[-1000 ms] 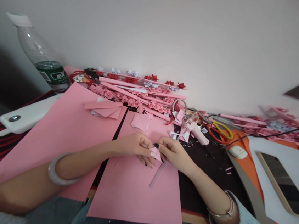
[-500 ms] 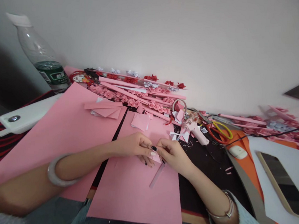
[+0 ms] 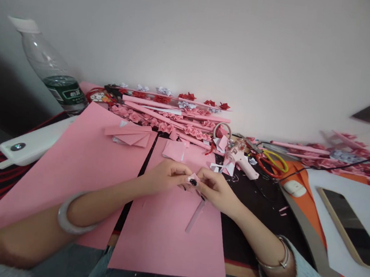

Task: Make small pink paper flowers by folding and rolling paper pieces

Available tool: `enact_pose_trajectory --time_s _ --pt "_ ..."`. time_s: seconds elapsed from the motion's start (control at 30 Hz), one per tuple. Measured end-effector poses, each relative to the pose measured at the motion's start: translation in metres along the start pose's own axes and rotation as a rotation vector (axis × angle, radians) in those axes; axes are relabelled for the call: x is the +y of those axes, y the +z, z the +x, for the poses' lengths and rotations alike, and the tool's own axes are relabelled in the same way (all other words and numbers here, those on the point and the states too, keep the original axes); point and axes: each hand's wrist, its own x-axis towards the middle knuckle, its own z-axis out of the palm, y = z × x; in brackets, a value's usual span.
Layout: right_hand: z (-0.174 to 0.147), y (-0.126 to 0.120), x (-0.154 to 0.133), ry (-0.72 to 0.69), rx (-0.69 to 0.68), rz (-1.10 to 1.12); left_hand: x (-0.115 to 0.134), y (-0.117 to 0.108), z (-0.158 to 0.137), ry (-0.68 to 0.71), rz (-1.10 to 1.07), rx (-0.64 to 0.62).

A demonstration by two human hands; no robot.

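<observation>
Between my two hands is a small folded piece of pink paper, mostly covered by the fingers. My left hand pinches it from the left, thumb toward me. From the right, my right hand pinches the same piece, its dark-nailed thumb pressed on the front. Both hands hover over a large pink sheet. Below my right hand a narrow translucent strip lies slanted on that sheet. Just beyond the hands sits a small stack of pink and white paper squares.
Behind are folded papers, paper flowers, rolled pink paper, a tape roll, a glue gun and scissors. At left stand a bottle and a white power bank. A phone and earbud case lie right.
My fingers have shifted on the pink paper, and it has tilted up a little. The left fingers that stretched beneath it are now curled in. The strip on the sheet stays put.
</observation>
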Motion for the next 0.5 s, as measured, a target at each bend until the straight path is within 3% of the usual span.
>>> enact_pose_trajectory --time_s 0.3,0.5 --pt "-0.0004 -0.0041 -0.0019 -0.012 -0.056 -0.001 0.0028 -0.0062 -0.0019 0.211 0.553 0.031" --pt "-0.0003 -0.0056 -0.0042 -0.045 -0.082 -0.078 0.0022 -0.0087 -0.0024 0.279 0.628 0.066"
